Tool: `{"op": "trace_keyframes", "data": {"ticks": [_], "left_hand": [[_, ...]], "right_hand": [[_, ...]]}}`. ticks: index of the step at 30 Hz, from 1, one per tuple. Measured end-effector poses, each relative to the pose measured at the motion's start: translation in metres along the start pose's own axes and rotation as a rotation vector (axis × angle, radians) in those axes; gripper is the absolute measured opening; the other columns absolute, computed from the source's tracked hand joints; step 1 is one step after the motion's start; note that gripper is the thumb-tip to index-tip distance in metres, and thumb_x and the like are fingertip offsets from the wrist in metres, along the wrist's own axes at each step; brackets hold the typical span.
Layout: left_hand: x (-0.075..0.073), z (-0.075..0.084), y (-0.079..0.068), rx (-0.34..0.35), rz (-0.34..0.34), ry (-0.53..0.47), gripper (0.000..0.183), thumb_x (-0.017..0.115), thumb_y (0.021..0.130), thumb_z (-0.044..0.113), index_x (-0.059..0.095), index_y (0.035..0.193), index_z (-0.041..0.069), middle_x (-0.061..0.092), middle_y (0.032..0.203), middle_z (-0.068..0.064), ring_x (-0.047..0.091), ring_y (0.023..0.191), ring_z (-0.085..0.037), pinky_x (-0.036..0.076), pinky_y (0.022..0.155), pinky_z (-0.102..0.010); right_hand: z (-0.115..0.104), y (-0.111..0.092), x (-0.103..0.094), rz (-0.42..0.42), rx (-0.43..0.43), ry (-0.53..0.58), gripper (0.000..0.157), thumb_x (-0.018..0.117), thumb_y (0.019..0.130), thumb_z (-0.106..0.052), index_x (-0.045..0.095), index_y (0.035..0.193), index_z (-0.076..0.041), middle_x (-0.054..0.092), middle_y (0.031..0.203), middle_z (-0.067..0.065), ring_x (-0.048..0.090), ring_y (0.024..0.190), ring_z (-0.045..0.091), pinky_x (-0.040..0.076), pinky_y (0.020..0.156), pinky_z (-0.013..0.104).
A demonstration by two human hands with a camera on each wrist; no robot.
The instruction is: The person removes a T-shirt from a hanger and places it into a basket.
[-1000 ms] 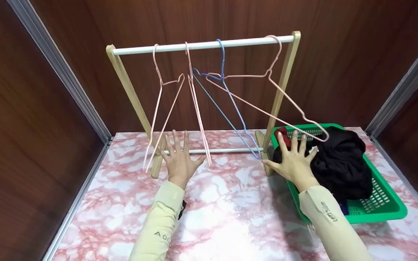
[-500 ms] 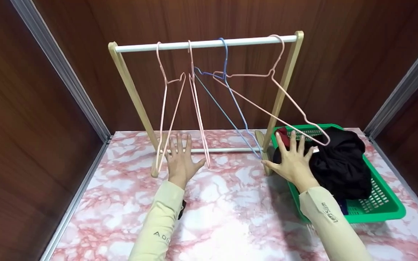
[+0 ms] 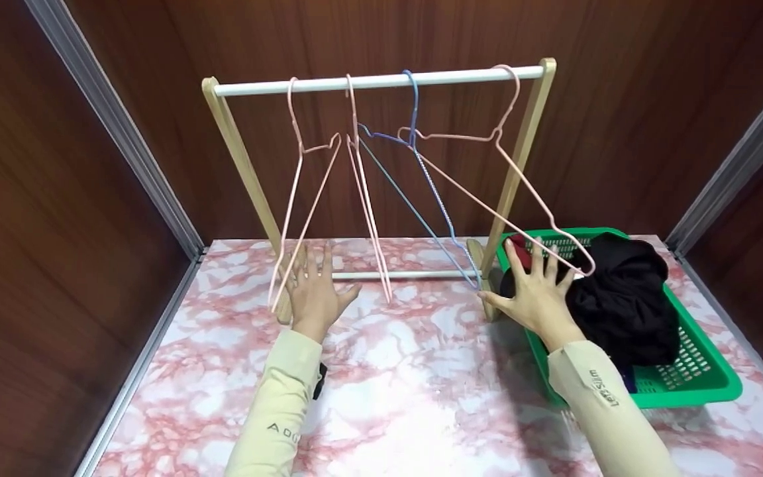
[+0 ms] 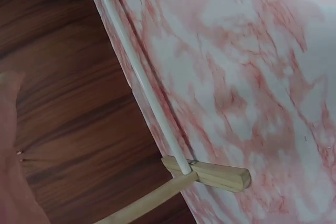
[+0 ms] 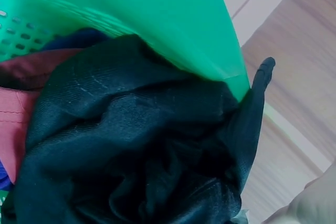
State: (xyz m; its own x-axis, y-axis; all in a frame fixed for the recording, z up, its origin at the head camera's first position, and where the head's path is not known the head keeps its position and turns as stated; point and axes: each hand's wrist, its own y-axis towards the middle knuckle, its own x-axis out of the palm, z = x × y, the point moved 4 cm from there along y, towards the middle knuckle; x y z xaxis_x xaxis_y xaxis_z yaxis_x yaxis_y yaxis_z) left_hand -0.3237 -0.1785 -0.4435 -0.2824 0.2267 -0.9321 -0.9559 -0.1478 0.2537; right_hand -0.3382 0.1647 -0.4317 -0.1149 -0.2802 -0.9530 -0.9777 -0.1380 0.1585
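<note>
My left hand (image 3: pixel 315 298) hovers over the table with fingers spread, holding nothing. In the head view its fingertips overlap the lower left of the rack, near a pink hanger (image 3: pixel 296 127). A second pink hanger (image 3: pixel 355 119) hangs to its right, then a blue hanger (image 3: pixel 414 109) and another pink hanger (image 3: pixel 507 109). With fingers likewise spread, my right hand (image 3: pixel 540 301) is above the left side of the green basket (image 3: pixel 699 397); whether it touches the clothes is unclear. Inside lie a black garment (image 3: pixel 626 305) and a dark red cloth (image 3: pixel 519 250). The right wrist view shows blue cloth (image 5: pixel 79 39) too.
A rack with a white top bar (image 3: pixel 381 81), wooden legs (image 3: pixel 242 162) and a lower white rod (image 3: pixel 414 274) stands at the back of the marbled table (image 3: pixel 414 397). Dark wood panels (image 3: pixel 381 33) enclose the back and sides.
My left hand has shifted a little left, while the right hand stays nearly still. The hangers sway slightly on the bar; the leftmost one's lower end has swung right and back left.
</note>
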Motion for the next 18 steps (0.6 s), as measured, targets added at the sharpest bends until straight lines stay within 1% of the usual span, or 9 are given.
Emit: {"op": "trace_keyframes", "data": {"ticks": [2,6,8,10,13,15,18], "left_hand": [[0.0013,-0.0011,0.0000,-0.004,0.001,-0.002,0.096,0.059,0.080,0.065,0.022,0.153,0.017,0.012,0.159,-0.019,0.023,0.143,-0.044,0.006,0.116,-0.064],[0.0033,-0.0004,0.0005,0.008,-0.007,-0.042,0.094,0.060,0.081,0.063,0.022,0.153,0.015,0.013,0.159,-0.020,0.020,0.144,-0.043,0.008,0.117,-0.063],[0.0041,0.0000,0.0002,0.012,-0.017,-0.082,0.094,0.061,0.082,0.061,0.020,0.153,0.014,0.013,0.159,-0.021,0.017,0.145,-0.043,0.009,0.117,-0.062],[0.0049,0.0001,-0.0008,0.020,-0.021,-0.113,0.095,0.063,0.082,0.058,0.019,0.153,0.013,0.012,0.159,-0.022,0.013,0.146,-0.042,0.008,0.117,-0.063],[0.0063,-0.0005,-0.0025,0.040,0.007,-0.131,0.096,0.065,0.081,0.055,0.020,0.153,0.011,0.015,0.158,-0.024,0.010,0.146,-0.043,0.007,0.115,-0.066],[0.0078,-0.0011,-0.0033,0.052,0.030,-0.116,0.095,0.065,0.080,0.055,0.022,0.152,0.010,0.017,0.157,-0.024,0.010,0.146,-0.044,0.006,0.113,-0.068],[0.0092,-0.0019,-0.0038,0.057,0.051,-0.098,0.095,0.065,0.080,0.056,0.024,0.151,0.010,0.020,0.156,-0.024,0.011,0.146,-0.044,0.008,0.113,-0.069]], "right_hand": [[0.0017,0.0001,-0.0005,-0.002,-0.001,-0.001,0.101,0.058,0.081,-0.068,0.006,0.155,-0.023,-0.003,0.157,0.029,-0.006,0.142,0.054,-0.002,0.103,0.080],[0.0043,0.0000,-0.0016,0.003,0.002,-0.002,0.099,0.058,0.082,-0.066,0.006,0.155,-0.022,-0.002,0.157,0.029,-0.005,0.142,0.054,-0.001,0.102,0.080],[0.0050,-0.0001,-0.0017,0.005,0.003,0.002,0.098,0.058,0.082,-0.065,0.007,0.155,-0.022,-0.002,0.157,0.029,-0.006,0.142,0.054,-0.002,0.101,0.081],[0.0055,-0.0007,-0.0013,0.006,0.004,0.012,0.098,0.059,0.082,-0.064,0.009,0.154,-0.021,-0.003,0.157,0.029,-0.006,0.142,0.055,-0.002,0.100,0.081],[0.0068,-0.0016,-0.0005,-0.006,0.006,0.029,0.097,0.058,0.083,-0.064,0.009,0.154,-0.022,-0.006,0.157,0.029,-0.009,0.142,0.054,-0.005,0.100,0.081],[0.0076,-0.0024,-0.0001,-0.014,0.008,0.040,0.097,0.057,0.083,-0.065,0.007,0.154,-0.023,-0.008,0.157,0.029,-0.011,0.142,0.054,-0.007,0.101,0.081],[0.0082,-0.0030,0.0002,-0.025,0.010,0.048,0.096,0.055,0.084,-0.066,0.004,0.154,-0.026,-0.010,0.157,0.029,-0.014,0.142,0.053,-0.009,0.101,0.080]]}}
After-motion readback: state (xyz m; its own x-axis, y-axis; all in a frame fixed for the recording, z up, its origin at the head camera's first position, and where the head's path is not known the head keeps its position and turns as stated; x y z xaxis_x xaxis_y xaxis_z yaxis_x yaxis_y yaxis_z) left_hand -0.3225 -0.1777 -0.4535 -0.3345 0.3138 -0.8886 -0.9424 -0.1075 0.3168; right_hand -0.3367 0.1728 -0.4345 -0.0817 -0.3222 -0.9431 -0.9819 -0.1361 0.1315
